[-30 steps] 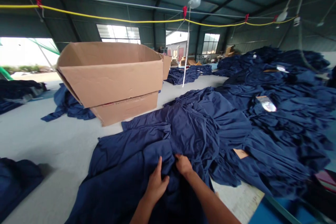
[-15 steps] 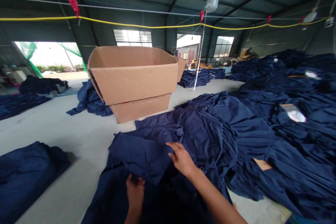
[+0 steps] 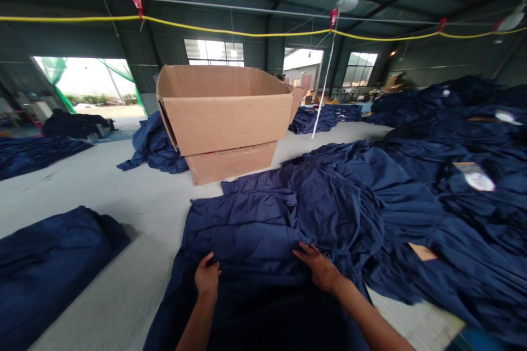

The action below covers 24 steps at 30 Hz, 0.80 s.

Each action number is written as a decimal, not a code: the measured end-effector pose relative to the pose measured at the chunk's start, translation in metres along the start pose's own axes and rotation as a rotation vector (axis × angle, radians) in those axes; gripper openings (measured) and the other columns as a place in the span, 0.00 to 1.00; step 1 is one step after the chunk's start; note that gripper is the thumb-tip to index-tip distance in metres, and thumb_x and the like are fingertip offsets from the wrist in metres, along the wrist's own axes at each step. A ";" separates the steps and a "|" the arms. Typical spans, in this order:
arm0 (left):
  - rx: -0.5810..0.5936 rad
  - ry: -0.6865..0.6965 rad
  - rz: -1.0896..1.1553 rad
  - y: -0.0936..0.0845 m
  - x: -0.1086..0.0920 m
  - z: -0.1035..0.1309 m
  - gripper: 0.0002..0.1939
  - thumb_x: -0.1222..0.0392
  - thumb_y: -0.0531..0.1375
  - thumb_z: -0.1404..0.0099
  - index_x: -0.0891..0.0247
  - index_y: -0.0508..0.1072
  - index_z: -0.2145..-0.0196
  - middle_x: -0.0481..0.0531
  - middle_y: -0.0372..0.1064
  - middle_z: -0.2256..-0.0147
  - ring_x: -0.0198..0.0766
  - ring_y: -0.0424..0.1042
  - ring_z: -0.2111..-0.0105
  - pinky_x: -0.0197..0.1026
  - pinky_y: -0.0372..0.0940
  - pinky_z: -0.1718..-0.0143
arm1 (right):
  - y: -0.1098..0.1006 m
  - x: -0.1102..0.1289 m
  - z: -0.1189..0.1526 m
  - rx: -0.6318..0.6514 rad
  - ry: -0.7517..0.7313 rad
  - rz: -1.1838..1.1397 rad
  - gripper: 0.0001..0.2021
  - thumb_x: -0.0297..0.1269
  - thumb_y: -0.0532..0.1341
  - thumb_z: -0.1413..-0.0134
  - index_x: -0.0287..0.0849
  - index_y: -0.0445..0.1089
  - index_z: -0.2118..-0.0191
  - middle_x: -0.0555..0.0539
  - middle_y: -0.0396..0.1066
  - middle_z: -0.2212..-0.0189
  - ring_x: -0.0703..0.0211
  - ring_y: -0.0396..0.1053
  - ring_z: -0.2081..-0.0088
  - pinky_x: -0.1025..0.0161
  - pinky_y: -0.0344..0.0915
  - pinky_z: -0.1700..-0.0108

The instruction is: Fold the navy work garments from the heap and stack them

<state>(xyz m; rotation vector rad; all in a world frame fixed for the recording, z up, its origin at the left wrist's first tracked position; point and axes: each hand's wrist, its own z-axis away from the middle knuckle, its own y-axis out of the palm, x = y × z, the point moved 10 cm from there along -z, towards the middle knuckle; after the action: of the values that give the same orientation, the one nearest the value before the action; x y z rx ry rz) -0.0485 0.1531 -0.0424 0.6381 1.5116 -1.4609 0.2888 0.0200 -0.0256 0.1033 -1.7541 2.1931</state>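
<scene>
Navy garment (image 3: 253, 238) spread over the pale table (image 3: 152, 214), lying between the hands: left hand (image 3: 208, 275) at its left side, fingers curled, whether pinching cloth I can't tell; right hand (image 3: 320, 267) open, fingers fanned on its right side. Long axis runs near to far, far end towards the cardboard box (image 3: 226, 123).

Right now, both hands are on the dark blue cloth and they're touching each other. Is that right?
No, they aren't touching each other. The head view shows the left hand apart from the right hand, with dark blue cloth between them. Both are on the cloth, though.
</scene>
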 end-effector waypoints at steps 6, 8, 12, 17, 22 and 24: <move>0.373 0.207 -0.494 -0.014 0.012 0.063 0.15 0.58 0.55 0.44 0.63 0.74 0.60 0.58 0.74 0.57 0.47 0.71 0.55 0.48 0.64 0.52 | -0.032 -0.080 0.021 -0.112 0.350 0.014 0.35 0.20 0.53 0.63 0.52 0.63 0.44 0.44 0.52 0.38 0.39 0.48 0.38 0.34 0.51 0.45; 0.569 0.173 -0.718 -0.009 0.026 0.088 0.14 0.56 0.53 0.43 0.62 0.75 0.64 0.60 0.74 0.61 0.49 0.73 0.59 0.50 0.65 0.56 | -0.031 -0.067 0.026 -0.011 0.362 0.024 0.37 0.22 0.56 0.64 0.52 0.62 0.43 0.45 0.47 0.36 0.33 0.40 0.37 0.27 0.44 0.46; 0.351 0.447 -0.937 -0.002 -0.014 0.110 0.21 0.57 0.49 0.38 0.60 0.70 0.50 0.62 0.64 0.47 0.55 0.63 0.47 0.58 0.59 0.50 | -0.034 0.018 0.020 -0.017 0.065 -0.009 0.34 0.33 0.60 0.58 0.51 0.57 0.40 0.48 0.46 0.36 0.39 0.31 0.35 0.31 0.29 0.41; 0.271 0.335 -1.022 0.011 0.026 0.120 0.28 0.43 0.49 0.39 0.39 0.53 0.41 0.51 0.40 0.35 0.74 0.40 0.40 0.79 0.44 0.53 | -0.003 0.034 0.024 -0.134 0.171 0.071 0.25 0.46 0.55 0.46 0.59 0.57 0.41 0.52 0.51 0.38 0.33 0.30 0.36 0.29 0.17 0.44; 0.251 0.429 -1.022 0.015 0.058 0.105 0.29 0.41 0.49 0.40 0.37 0.49 0.40 0.45 0.36 0.34 0.74 0.36 0.39 0.79 0.38 0.50 | 0.040 -0.003 0.028 -0.226 0.200 0.090 0.30 0.44 0.59 0.49 0.62 0.52 0.40 0.56 0.43 0.35 0.27 0.28 0.37 0.29 0.25 0.43; 0.252 0.475 -1.013 0.022 0.045 0.087 0.29 0.41 0.49 0.39 0.38 0.49 0.40 0.45 0.36 0.34 0.73 0.35 0.39 0.79 0.36 0.49 | 0.037 -0.006 0.016 -0.292 0.185 0.095 0.30 0.43 0.58 0.48 0.60 0.51 0.39 0.54 0.42 0.35 0.26 0.28 0.37 0.29 0.27 0.43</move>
<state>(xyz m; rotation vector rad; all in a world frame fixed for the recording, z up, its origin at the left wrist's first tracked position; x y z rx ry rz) -0.0285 0.0633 -0.0815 0.3650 2.2054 -2.4036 0.2807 -0.0037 -0.0577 -0.2482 -1.9808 1.9102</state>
